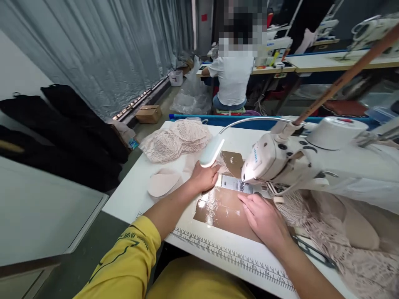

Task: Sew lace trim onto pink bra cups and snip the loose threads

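My left hand (205,177) is closed on the edge of a sheer beige lace piece (223,164), left of the needle. Its fingertips are partly hidden under the lamp head (212,153). My right hand (264,218) lies on the brown tape-covered bed (230,209) with fingers stretched toward the metal needle plate (232,183); I see nothing in it. Just above the plate is the needle end of a white sewing machine (264,155). Beige foam cups (163,182) rest beside my left forearm.
Stacked lace bra cups (177,139) stand at the table's back left. More lace pieces (352,232) pile up at right, near a dark tool (314,251). A thread cone (337,133) sits behind the machine. A printed ruler (224,253) runs along the front edge. Another person (235,77) sits ahead.
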A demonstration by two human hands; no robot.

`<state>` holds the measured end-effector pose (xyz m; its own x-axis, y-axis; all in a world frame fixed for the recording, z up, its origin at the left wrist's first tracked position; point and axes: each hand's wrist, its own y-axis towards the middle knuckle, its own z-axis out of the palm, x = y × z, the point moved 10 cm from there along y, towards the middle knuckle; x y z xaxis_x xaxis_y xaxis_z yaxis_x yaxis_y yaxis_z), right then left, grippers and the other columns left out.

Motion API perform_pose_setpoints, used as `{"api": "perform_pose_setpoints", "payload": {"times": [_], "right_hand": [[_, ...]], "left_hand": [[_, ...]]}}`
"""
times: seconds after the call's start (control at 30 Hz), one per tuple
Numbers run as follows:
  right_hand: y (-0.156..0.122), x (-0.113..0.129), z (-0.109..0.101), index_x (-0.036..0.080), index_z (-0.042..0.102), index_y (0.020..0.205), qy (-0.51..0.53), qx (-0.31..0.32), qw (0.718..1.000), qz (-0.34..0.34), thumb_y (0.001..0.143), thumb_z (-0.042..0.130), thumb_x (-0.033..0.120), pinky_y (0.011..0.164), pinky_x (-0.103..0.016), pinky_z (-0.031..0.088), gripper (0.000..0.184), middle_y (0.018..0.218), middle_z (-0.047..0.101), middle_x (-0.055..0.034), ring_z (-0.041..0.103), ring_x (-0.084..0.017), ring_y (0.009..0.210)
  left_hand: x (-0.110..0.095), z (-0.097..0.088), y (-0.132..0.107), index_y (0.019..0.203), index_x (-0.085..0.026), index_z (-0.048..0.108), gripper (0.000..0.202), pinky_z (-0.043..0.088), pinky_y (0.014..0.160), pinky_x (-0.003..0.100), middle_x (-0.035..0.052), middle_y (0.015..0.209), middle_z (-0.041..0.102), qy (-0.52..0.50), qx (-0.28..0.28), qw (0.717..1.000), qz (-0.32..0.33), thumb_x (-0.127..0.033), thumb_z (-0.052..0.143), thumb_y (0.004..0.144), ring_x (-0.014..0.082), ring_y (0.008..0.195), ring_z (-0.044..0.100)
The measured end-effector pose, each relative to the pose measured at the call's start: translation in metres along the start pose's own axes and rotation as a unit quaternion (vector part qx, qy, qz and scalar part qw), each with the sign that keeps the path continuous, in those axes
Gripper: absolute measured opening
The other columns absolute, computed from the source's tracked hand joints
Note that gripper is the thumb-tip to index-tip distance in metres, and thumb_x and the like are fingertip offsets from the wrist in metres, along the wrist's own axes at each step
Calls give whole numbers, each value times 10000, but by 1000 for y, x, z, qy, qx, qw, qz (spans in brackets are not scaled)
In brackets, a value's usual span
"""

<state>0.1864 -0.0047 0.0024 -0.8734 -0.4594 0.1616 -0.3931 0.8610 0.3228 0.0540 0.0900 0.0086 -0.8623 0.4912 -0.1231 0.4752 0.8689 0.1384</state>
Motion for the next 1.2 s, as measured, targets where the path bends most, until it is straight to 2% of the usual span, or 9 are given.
{"api": "perform_pose_setpoints", "payload": {"times": [0.17, 0.3, 0.37, 0.47, 0.57, 0.67, 0.73, 0.9, 1.2], "right_hand": [[-3, 1, 1, 163, 670, 1122, 5, -14, 999, -31, 908, 390, 194, 653, -315, 487, 354, 902, 660, -76, 626, -200, 769], [-4, 1, -1, 158, 672, 1115, 15, -17, 999, -24, 904, 394, 190, 645, -313, 490, 350, 895, 653, -76, 627, -201, 783], [-4, 2, -2, 161, 675, 1107, 17, -18, 999, -22, 904, 390, 182, 656, -317, 492, 351, 889, 654, -77, 628, -201, 785], [-3, 1, -2, 173, 676, 1105, 28, -16, 999, -8, 902, 391, 180, 677, -324, 496, 350, 908, 662, -76, 635, -203, 800], [-3, -2, -5, 194, 670, 1114, 63, -15, 998, 20, 908, 405, 210, 704, -324, 502, 336, 971, 675, -69, 645, -207, 855], [-4, -6, -17, 209, 661, 1107, 143, -45, 987, 48, 925, 436, 276, 760, -312, 503, 297, 1025, 684, -60, 641, -202, 927], [-7, -9, -30, 216, 672, 1040, 202, -83, 974, 55, 927, 457, 309, 771, -304, 500, 260, 973, 696, -52, 641, -191, 909], [-8, 11, -32, 205, 693, 854, 251, -32, 967, -33, 927, 459, 299, 683, -279, 459, 262, 780, 680, -40, 611, -162, 738], [-5, 10, -17, 170, 635, 681, 124, 22, 992, 8, 908, 500, 259, 611, -253, 320, 279, 680, 585, -25, 504, -140, 661]], "left_hand": [[18, -40, -24, 1145, -157, 568, 369, 456, 862, 467, 155, 1189, 583, 12, 39, 999, -35, -349, 546, 831, 331, 1048, 549], [98, -80, -79, 1038, -129, 559, 361, 423, 874, 485, 176, 1105, 602, 14, -2, 981, -193, -437, 488, 862, 347, 1047, 549], [145, -82, -115, 852, -133, 549, 325, 426, 838, 468, 173, 964, 612, -24, -5, 956, -292, -455, 555, 804, 360, 1009, 552], [164, -70, -149, 740, -166, 495, 282, 459, 728, 371, 99, 830, 592, -80, 11, 954, -288, -434, 575, 776, 288, 864, 584], [130, -45, -157, 829, -180, 482, 301, 440, 594, 260, 14, 766, 553, -333, 51, 913, -229, -479, 519, 829, 173, 690, 557], [57, -28, -139, 913, -189, 479, 281, 406, 567, 205, -14, 791, 534, -533, 141, 824, -126, -436, 579, 825, 120, 662, 524], [9, -23, -118, 966, -192, 512, 244, 420, 603, 209, -3, 846, 550, -551, 191, 811, -49, -357, 610, 815, 128, 722, 542], [-52, -3, -54, 1006, -190, 573, 262, 485, 714, 269, 28, 947, 626, -435, 171, 882, 55, -158, 574, 746, 177, 843, 601], [-33, 8, -7, 939, -161, 570, 154, 473, 625, 254, 22, 751, 645, -274, 28, 961, 20, -130, 467, 829, 163, 677, 615]]}}
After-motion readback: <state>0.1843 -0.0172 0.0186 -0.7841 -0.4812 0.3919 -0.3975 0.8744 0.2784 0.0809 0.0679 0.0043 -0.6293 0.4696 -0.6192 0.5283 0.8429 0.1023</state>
